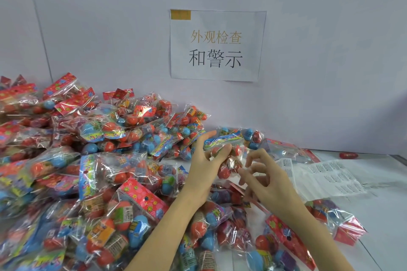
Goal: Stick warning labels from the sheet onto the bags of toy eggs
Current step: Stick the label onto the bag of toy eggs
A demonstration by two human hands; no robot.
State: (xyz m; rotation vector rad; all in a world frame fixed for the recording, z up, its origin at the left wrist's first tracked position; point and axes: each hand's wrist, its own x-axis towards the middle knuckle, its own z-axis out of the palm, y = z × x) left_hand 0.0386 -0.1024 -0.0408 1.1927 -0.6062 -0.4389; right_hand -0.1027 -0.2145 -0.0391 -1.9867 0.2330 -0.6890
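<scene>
White table (378, 204), one label sheet (330, 177), heaped bags beyond counting, left hand (206, 167) grip grasping one bag (229, 143), right hand (267, 179) grip released.

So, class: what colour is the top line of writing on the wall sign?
Gold-yellow on the sign; the lower line is black. Head view shows it best.

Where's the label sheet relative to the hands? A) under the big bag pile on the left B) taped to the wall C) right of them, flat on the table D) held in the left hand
C: the label sheet lies flat on the table, right of the right hand.
</scene>
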